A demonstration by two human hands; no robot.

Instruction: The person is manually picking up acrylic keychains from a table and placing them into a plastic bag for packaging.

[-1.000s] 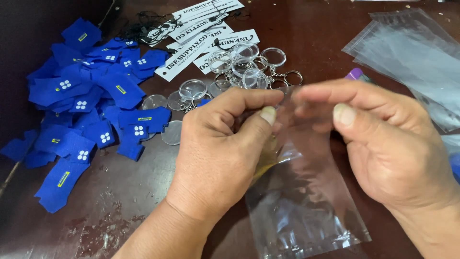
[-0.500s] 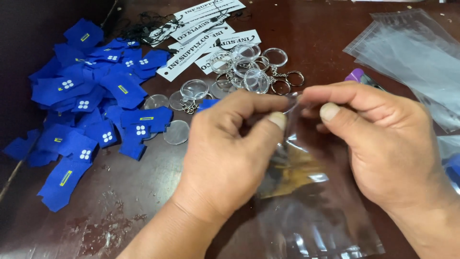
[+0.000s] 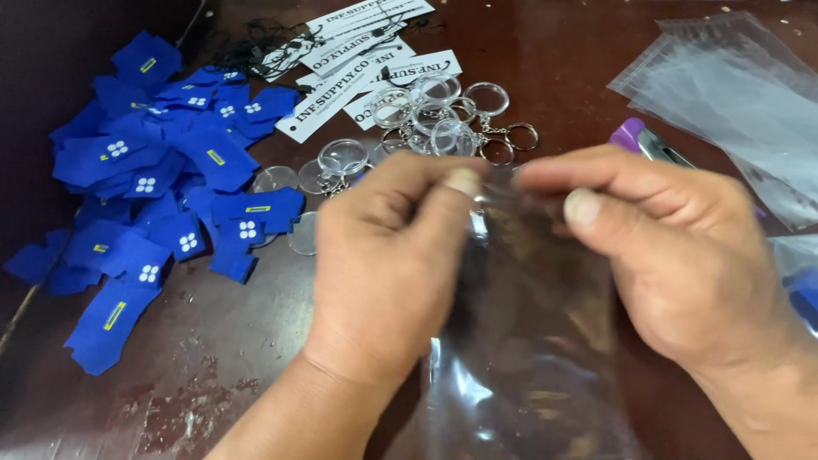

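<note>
clear plastic bag [image 3: 528, 341] glossy, creased, see-through, top edge pinched by left hand [image 3: 388, 264] and right hand [image 3: 682, 255] grip, blue tags [image 3: 170, 196] at 9 o'clock

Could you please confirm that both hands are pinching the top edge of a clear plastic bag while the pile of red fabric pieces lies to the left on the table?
Not quite: in the head view the fabric pieces are blue, not red. The rest holds: the left hand and the right hand both pinch the top edge of the clear plastic bag, and the pile lies to the left on the table.
</note>
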